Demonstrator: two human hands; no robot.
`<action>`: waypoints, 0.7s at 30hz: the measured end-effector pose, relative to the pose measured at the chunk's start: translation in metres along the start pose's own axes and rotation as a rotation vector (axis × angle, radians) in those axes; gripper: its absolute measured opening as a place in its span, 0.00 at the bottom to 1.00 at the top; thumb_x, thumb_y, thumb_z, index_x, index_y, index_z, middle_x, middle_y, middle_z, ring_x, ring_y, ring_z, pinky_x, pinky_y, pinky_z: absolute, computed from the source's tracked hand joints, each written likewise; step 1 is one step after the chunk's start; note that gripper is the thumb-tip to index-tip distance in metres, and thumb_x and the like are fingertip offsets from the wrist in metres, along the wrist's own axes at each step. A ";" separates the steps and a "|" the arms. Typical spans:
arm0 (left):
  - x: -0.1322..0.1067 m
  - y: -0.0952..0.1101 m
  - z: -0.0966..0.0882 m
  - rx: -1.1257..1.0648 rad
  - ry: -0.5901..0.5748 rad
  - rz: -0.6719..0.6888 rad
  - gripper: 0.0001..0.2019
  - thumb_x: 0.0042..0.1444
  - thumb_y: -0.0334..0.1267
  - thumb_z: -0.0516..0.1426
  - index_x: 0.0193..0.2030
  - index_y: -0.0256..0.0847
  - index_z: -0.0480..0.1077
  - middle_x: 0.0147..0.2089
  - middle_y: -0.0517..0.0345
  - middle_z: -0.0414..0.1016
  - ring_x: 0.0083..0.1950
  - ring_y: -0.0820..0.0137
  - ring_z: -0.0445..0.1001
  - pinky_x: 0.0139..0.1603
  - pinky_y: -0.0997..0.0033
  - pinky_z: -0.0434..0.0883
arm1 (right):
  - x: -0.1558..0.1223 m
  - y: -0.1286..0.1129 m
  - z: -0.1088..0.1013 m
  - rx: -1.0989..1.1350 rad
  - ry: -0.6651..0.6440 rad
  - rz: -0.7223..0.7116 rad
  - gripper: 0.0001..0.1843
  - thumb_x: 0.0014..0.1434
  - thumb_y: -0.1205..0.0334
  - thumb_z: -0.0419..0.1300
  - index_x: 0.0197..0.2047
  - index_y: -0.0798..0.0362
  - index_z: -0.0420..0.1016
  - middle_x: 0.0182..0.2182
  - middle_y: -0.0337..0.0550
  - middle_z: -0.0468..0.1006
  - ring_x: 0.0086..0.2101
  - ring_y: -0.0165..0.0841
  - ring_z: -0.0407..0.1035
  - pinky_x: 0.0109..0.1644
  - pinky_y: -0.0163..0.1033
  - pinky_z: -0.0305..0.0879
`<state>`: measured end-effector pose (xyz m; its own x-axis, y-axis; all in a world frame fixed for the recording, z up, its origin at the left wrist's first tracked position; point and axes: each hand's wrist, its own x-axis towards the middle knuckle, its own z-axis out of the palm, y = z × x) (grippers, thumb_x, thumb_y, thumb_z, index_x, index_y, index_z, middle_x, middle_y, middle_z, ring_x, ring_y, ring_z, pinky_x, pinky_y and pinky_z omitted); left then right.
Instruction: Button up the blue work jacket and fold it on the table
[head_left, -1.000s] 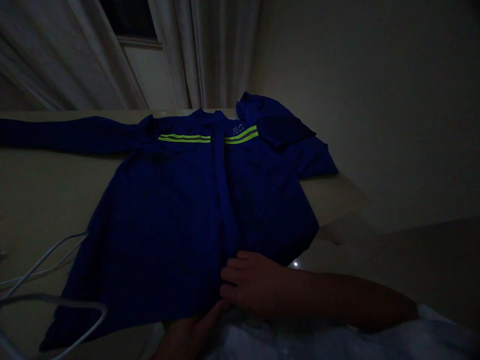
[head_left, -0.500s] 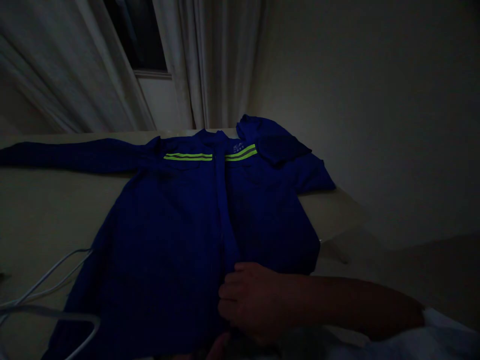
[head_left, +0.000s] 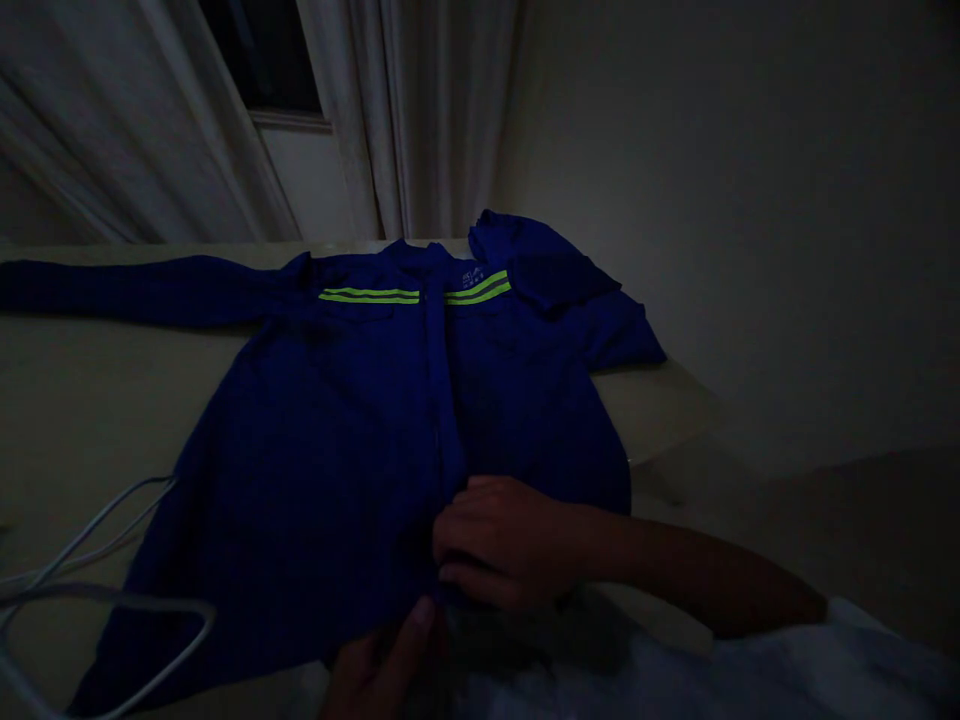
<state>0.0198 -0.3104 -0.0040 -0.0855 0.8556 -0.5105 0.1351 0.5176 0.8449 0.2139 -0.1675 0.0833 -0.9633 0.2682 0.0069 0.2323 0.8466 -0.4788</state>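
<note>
A dark blue work jacket (head_left: 337, 440) with yellow-green reflective stripes (head_left: 409, 295) lies front up on a pale table (head_left: 82, 400). Its left sleeve stretches out to the left; the right sleeve is folded back near the collar. My right hand (head_left: 495, 540) rests on the bottom of the front placket, fingers curled and pinching the cloth at the hem. My left hand (head_left: 379, 665) comes up from below the hem, thumb raised against the fabric edge; its fingers are hidden under the jacket. The room is very dim.
White cables (head_left: 90, 590) loop over the table at the lower left, partly under the jacket. Pale curtains (head_left: 420, 110) and a dark window (head_left: 262, 55) stand behind the table. The table's right edge (head_left: 675, 420) ends near a bare wall.
My left hand, barely seen half a second ago, has come back up at the hem. My right hand has stayed at the placket's bottom, and the view shifted slightly.
</note>
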 end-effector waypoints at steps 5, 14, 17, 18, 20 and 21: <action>-0.004 0.006 0.005 -0.054 -0.010 -0.011 0.38 0.49 0.79 0.58 0.26 0.39 0.75 0.27 0.54 0.75 0.32 0.64 0.74 0.33 0.70 0.73 | -0.001 0.007 -0.005 0.235 0.045 0.065 0.06 0.72 0.58 0.59 0.44 0.52 0.72 0.36 0.41 0.80 0.37 0.33 0.73 0.46 0.39 0.63; 0.003 -0.004 -0.007 -0.030 -0.056 -0.040 0.41 0.49 0.82 0.54 0.30 0.39 0.79 0.34 0.48 0.82 0.38 0.59 0.79 0.41 0.67 0.78 | -0.008 0.009 0.015 0.373 0.186 0.081 0.07 0.70 0.58 0.60 0.44 0.53 0.74 0.36 0.41 0.80 0.37 0.32 0.74 0.46 0.37 0.66; 0.007 -0.005 -0.005 0.000 0.024 -0.024 0.40 0.48 0.82 0.54 0.25 0.40 0.77 0.30 0.48 0.80 0.36 0.59 0.78 0.42 0.67 0.78 | -0.013 0.003 0.022 0.315 0.266 0.081 0.07 0.70 0.58 0.61 0.45 0.53 0.75 0.36 0.41 0.82 0.37 0.32 0.75 0.46 0.38 0.65; 0.008 -0.004 -0.004 0.006 0.039 -0.003 0.40 0.48 0.81 0.56 0.25 0.40 0.77 0.29 0.49 0.80 0.35 0.60 0.78 0.43 0.67 0.77 | -0.014 0.001 0.026 0.292 0.286 0.089 0.09 0.70 0.57 0.61 0.46 0.54 0.76 0.37 0.42 0.82 0.37 0.33 0.75 0.46 0.39 0.64; 0.008 -0.001 -0.002 -0.007 0.075 0.025 0.39 0.47 0.81 0.58 0.26 0.40 0.77 0.30 0.50 0.81 0.35 0.60 0.78 0.42 0.68 0.77 | -0.017 -0.001 0.035 0.247 0.324 0.097 0.15 0.69 0.51 0.63 0.48 0.54 0.76 0.37 0.43 0.83 0.37 0.34 0.76 0.46 0.40 0.63; 0.008 0.000 0.000 -0.014 0.072 0.029 0.39 0.46 0.81 0.58 0.26 0.40 0.78 0.30 0.50 0.81 0.35 0.61 0.78 0.41 0.69 0.77 | -0.018 -0.002 0.040 0.225 0.342 0.096 0.18 0.68 0.47 0.64 0.48 0.54 0.76 0.37 0.43 0.83 0.36 0.34 0.75 0.45 0.40 0.62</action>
<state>0.0190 -0.3034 -0.0079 -0.1529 0.8675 -0.4734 0.1247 0.4921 0.8616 0.2254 -0.1923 0.0488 -0.8300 0.5103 0.2252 0.2475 0.6988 -0.6711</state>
